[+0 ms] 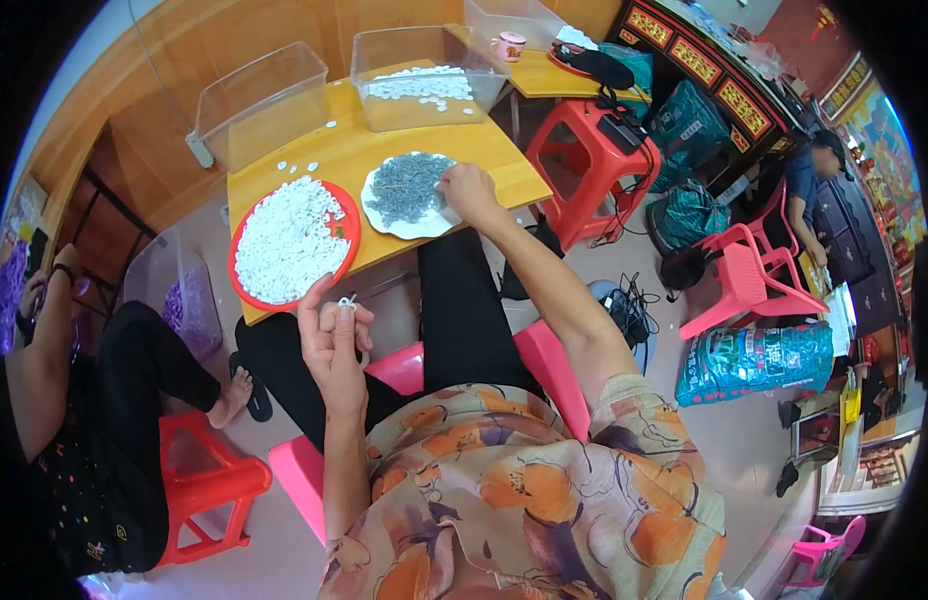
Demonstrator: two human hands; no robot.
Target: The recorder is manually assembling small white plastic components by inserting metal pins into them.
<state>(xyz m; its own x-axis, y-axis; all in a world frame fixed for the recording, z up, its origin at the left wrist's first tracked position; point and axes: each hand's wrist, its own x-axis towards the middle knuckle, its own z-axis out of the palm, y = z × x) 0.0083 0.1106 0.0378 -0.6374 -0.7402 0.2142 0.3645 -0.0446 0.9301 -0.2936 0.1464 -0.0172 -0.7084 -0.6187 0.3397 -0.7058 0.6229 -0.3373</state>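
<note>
My left hand (pixel 336 345) is raised just in front of the near edge of a red round tray (pixel 356 226), its thumb and fingers pinched on a small white plastic piece (pixel 348 300). Many similar small white pieces (pixel 292 240) are heaped in that tray. My right hand (pixel 470 194) reaches to the right side of a white plate (pixel 424 229) with a wavy rim. On the plate lies a pile of tiny grey pieces (pixel 409 190), too small to tell their kind. The right fingertips are bunched together at the pile's edge, and what they hold, if anything, is hidden.
Two clear plastic bins (pixel 269 105) stand at the back of the yellow wooden table (pixel 504 160); one holds white pieces. A red stool (pixel 594 165) is at the right. Another person (pixel 64 400) sits at my left. A teal sack (pixel 754 362) lies on the floor.
</note>
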